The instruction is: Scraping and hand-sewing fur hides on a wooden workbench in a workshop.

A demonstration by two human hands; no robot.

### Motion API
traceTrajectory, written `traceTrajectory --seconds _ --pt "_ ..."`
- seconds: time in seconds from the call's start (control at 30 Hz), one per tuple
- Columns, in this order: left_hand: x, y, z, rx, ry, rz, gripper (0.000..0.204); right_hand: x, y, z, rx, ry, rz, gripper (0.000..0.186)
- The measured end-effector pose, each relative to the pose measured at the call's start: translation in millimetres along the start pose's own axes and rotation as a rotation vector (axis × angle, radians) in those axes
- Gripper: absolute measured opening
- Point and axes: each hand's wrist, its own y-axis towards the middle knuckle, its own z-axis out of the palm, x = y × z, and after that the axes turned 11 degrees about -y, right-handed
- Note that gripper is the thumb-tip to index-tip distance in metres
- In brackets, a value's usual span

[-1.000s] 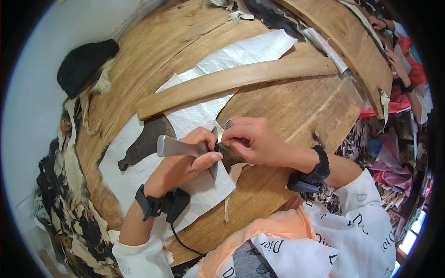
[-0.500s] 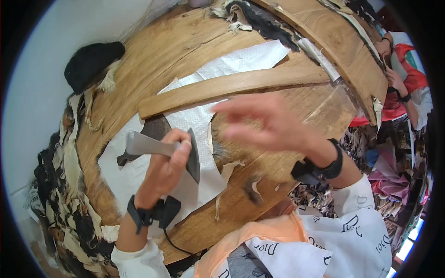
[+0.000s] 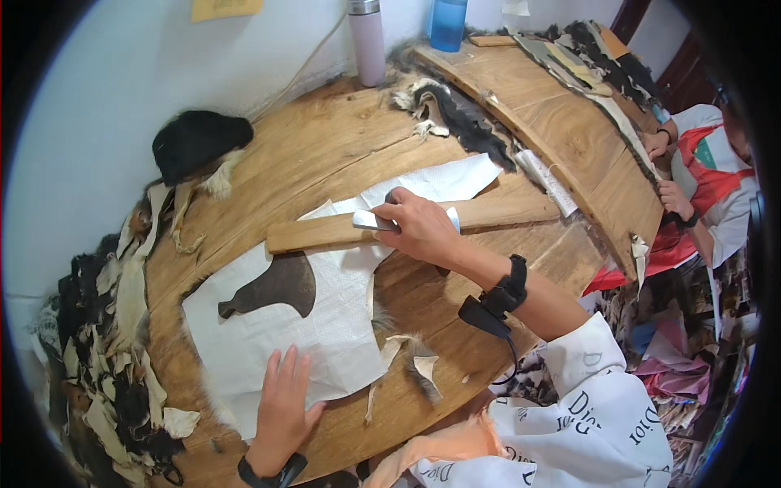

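Observation:
My left hand (image 3: 283,400) lies flat on the near part of a white woven sheet (image 3: 236,358), fingers stretched out. Fur edges poke out from under this sheet. My right hand (image 3: 423,226) is closed round a half-moon knife (image 3: 371,220) with grey metal showing left of the fingers; most of it is hidden by the hand. It is above a long wooden batten (image 3: 313,233) that lies across the sheet; whether they touch I cannot tell. A dark, flared flat blade (image 3: 281,289) with a narrow neck rests on the sheet between my hands.
Fur and hide scraps (image 3: 130,358) heap along the left edge, with a black fur piece (image 3: 195,146) above. A lilac bottle (image 3: 368,45) and a blue bottle (image 3: 448,26) stand at the back. A raised wooden board (image 3: 561,122) is at right, where a co-worker's hands (image 3: 675,199) handle a strip.
The half-moon knife has passed from my left hand to my right, now over the batten. My left hand has opened and come down nearer onto the sheet. The view has shifted.

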Motion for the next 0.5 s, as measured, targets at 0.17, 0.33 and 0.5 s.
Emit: traceTrajectory --seconds 0.17,0.33,0.5 --pt "-9.6 -2.5 -19.7 -0.086 0.032 0.012 0.036 -21.9 -1.5 0.9 0.1 -0.047 0.011 0.039" --pt "0.8 42.2 -54.5 -0.325 0.286 -0.01 0.015 -37.7 -5.6 -5.6 -0.012 0.011 -0.086 0.042" --pt "72.1 88.8 -47.8 -0.379 0.314 -0.191 0.016 -8.3 -4.5 -39.0 -0.072 0.116 -0.151 0.046"
